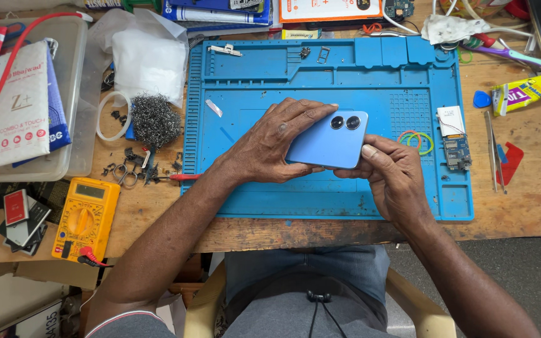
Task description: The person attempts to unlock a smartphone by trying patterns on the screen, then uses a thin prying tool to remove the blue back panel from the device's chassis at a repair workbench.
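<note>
Blue phone (327, 145) sat between both hands, back up, above the silicone mat (252, 81) | left hand (269, 145) gripped its left edge, right hand (391, 172) pinched its right corner | judged light, stiff, slick, fragile; best held by edges.

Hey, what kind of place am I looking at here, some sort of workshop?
Most likely a phone repair bench. Both hands, left hand and right hand, hold a blue phone back-up over a blue repair mat, with a yellow multimeter and tweezers on the wooden table.
</note>
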